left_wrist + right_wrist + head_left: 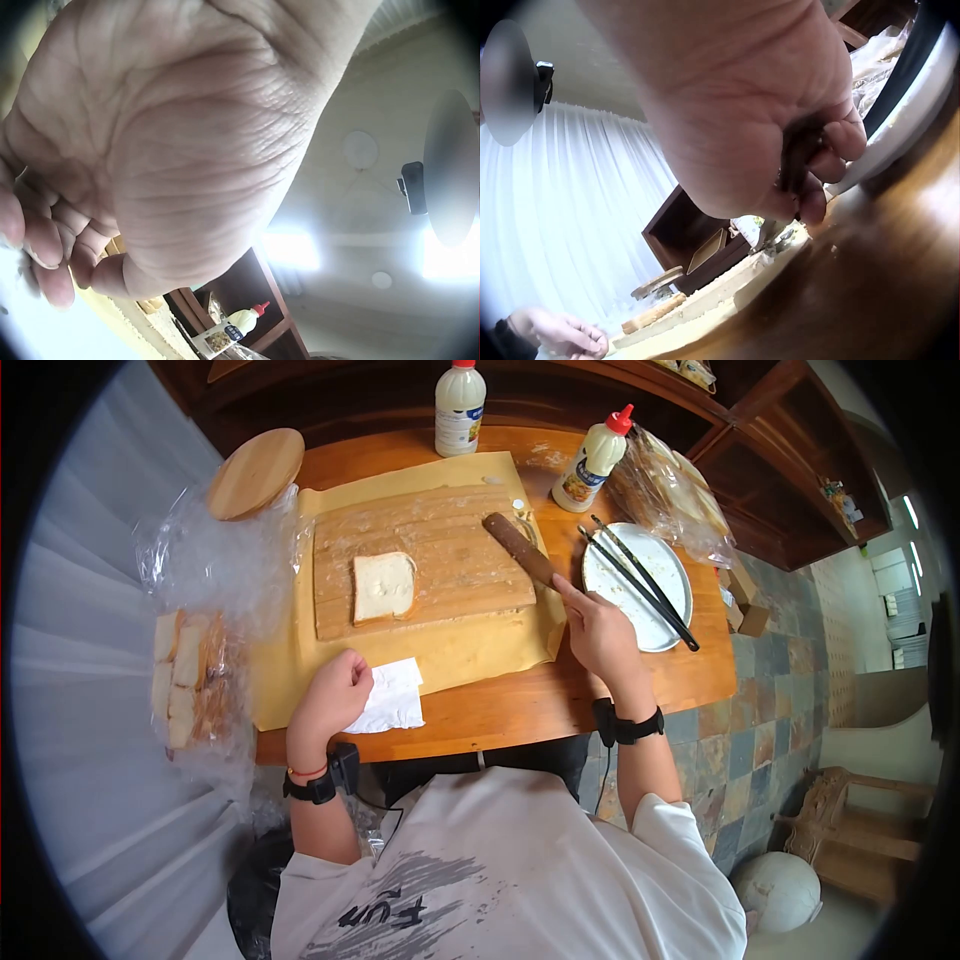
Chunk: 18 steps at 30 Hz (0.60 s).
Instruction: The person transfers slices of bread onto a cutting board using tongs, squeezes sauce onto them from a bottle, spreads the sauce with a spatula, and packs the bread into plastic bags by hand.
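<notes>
My shirt (560, 860): white, short sleeves (665, 822) — grey strokes (440, 870), black lettering (408, 913).
My left strap (312, 789): black, with box (345, 768) and cable (402, 812) — red cord (307, 772) beside it.
My right strap (641, 728): black, likewise boxed and cabled.
My trousers (550, 756): dark.

I have a pleated white curtain (75, 660) to the left of my wooden table (520, 700) and dark wooden shelves (340, 405) behind it. A round wooden disc (257, 472) sits at the table's far left corner. Right of the table I see cardboard boxes (752, 620), a multicoloured tiled floor (770, 700), a white ball (778, 895) and carved wooden furniture (860, 850).
</notes>
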{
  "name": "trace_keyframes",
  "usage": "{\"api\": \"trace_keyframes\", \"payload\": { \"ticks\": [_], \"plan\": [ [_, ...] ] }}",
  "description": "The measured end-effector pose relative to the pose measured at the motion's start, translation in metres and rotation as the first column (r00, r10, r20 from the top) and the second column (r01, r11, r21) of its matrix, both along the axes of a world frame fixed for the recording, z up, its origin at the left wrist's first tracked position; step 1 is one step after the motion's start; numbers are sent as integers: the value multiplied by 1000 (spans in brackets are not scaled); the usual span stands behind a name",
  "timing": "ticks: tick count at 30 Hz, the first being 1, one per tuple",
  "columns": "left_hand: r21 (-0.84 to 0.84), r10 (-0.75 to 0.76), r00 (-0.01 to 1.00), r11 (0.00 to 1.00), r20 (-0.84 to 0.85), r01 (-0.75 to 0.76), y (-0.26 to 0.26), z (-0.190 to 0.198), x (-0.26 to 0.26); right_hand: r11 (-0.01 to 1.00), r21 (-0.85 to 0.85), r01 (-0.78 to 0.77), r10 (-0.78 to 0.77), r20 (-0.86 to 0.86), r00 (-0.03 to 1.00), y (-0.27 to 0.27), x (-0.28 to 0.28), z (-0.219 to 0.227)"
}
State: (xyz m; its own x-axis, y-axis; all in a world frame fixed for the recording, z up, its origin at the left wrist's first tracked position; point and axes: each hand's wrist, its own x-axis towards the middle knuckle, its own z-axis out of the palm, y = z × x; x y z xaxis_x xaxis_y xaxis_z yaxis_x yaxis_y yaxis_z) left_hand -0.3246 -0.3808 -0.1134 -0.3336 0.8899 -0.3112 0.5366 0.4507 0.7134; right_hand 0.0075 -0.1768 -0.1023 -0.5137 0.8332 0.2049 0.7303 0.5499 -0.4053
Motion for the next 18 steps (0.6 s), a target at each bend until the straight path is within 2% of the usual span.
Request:
{"api": "trace_keyframes", "payload": {
  "ticks": [9, 14, 18],
  "plan": [
    [-46, -23, 999, 999, -25, 22, 1, 5, 0, 997, 63, -34, 33, 20, 999, -7, -4, 0],
    [-3, -33, 998, 999, -50, 33, -1, 1, -1, 997, 78, -27, 27, 8, 1000, -5, -2, 3],
    [19, -26, 999, 999, -38, 27, -3, -7, -4, 963, 248, 102, -90, -59, 994, 8, 18, 17]
  ]
}}
